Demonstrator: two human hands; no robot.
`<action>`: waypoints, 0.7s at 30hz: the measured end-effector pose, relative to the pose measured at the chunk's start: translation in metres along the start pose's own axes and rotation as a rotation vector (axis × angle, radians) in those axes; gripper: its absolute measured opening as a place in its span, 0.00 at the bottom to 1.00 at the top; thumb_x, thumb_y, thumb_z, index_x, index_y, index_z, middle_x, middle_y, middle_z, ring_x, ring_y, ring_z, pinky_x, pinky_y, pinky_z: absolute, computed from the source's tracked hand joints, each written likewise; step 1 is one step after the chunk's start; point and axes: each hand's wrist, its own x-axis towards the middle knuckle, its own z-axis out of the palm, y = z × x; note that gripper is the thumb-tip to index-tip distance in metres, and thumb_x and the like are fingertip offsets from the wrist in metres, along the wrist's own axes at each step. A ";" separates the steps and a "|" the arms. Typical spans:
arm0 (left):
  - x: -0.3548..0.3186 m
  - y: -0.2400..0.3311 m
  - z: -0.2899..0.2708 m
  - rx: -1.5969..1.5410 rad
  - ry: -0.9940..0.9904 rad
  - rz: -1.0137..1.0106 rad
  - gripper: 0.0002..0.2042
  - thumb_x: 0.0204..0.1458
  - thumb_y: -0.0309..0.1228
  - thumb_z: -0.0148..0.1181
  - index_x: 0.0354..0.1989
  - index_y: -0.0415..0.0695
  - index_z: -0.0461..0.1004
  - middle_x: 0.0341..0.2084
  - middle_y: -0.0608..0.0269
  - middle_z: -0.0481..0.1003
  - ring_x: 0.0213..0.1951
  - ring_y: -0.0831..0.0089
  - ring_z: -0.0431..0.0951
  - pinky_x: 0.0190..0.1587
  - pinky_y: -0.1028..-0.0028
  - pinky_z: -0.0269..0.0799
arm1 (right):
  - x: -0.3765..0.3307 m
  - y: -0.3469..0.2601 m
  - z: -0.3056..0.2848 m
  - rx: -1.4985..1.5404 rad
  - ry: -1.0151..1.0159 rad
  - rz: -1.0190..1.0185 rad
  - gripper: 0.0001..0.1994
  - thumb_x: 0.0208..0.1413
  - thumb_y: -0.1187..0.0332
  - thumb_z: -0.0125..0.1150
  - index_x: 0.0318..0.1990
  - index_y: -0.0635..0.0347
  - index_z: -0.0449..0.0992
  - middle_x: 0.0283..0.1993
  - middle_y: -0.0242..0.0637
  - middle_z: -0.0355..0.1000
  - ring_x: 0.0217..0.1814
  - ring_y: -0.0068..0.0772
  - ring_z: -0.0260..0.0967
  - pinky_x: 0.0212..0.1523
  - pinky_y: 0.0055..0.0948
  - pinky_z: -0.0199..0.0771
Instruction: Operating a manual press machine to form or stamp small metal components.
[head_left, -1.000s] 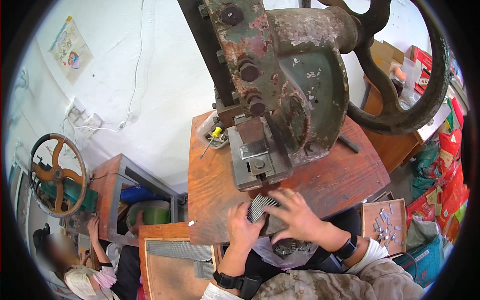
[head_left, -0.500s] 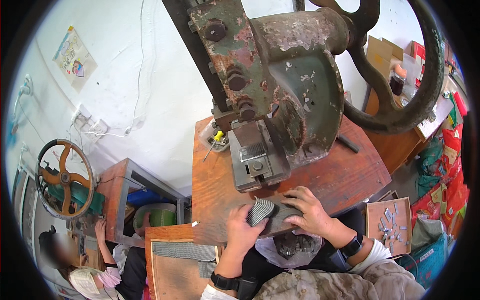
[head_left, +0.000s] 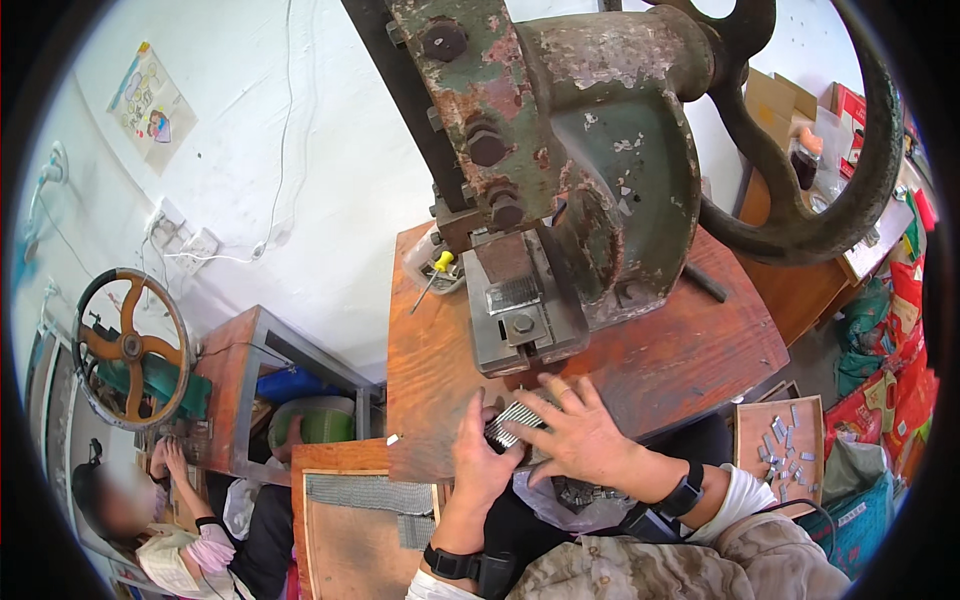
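A bundle of thin, ridged metal strips (head_left: 514, 424) sits upright at the front edge of the wooden bench top. My left hand (head_left: 481, 455) is closed around its left side, thumb and fingers on either side. Over the bundle's right side reaches my right hand (head_left: 585, 430), fingers stretched and spread, some fingertips touching the strips. Just beyond both hands stands the steel die block (head_left: 520, 318) of a worn green hand press (head_left: 600, 150). Below my hands, a clear plastic bag (head_left: 560, 505) of small metal pieces rests at my lap.
A yellow-handled screwdriver (head_left: 432, 280) leans on a small plastic tub left of the press. At lower left is a wooden tray (head_left: 350, 540) with rows of metal strips. A shallow box (head_left: 745, 440) of loose metal pieces lies right. A co-worker (head_left: 170, 530) sits far left beside another handwheel.
My right hand has moved left from the bench edge onto the bundle, fingers now spread over it. The bundle has tilted in my left hand. The view has shifted slightly.
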 end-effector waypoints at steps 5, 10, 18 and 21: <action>0.004 0.000 -0.002 0.044 0.004 0.053 0.39 0.33 0.25 0.71 0.58 0.37 0.60 0.38 0.52 0.74 0.41 0.63 0.76 0.44 0.68 0.72 | -0.007 0.007 -0.002 -0.071 0.072 0.244 0.41 0.27 0.42 0.69 0.55 0.46 0.70 0.60 0.37 0.60 0.62 0.52 0.52 0.55 0.56 0.54; 0.015 0.033 -0.003 0.546 -0.057 0.240 0.31 0.35 0.35 0.71 0.50 0.37 0.68 0.39 0.50 0.72 0.39 0.53 0.72 0.43 0.62 0.68 | -0.019 0.020 -0.001 0.049 0.111 0.307 0.38 0.33 0.46 0.68 0.55 0.54 0.69 0.59 0.40 0.61 0.62 0.52 0.53 0.58 0.53 0.54; -0.003 0.037 -0.017 -1.122 0.051 -0.455 0.27 0.52 0.58 0.49 0.37 0.40 0.69 0.25 0.63 0.65 0.28 0.69 0.63 0.32 0.69 0.60 | -0.036 0.037 -0.004 0.568 0.379 0.196 0.27 0.38 0.60 0.71 0.47 0.61 0.73 0.53 0.44 0.67 0.57 0.53 0.59 0.57 0.45 0.61; -0.019 0.036 -0.036 -1.694 -0.077 -0.651 0.31 0.50 0.62 0.46 0.36 0.40 0.69 0.23 0.63 0.62 0.27 0.70 0.59 0.30 0.72 0.56 | -0.039 0.036 -0.005 0.547 0.363 0.191 0.26 0.39 0.61 0.70 0.47 0.61 0.73 0.52 0.44 0.67 0.55 0.52 0.60 0.56 0.44 0.62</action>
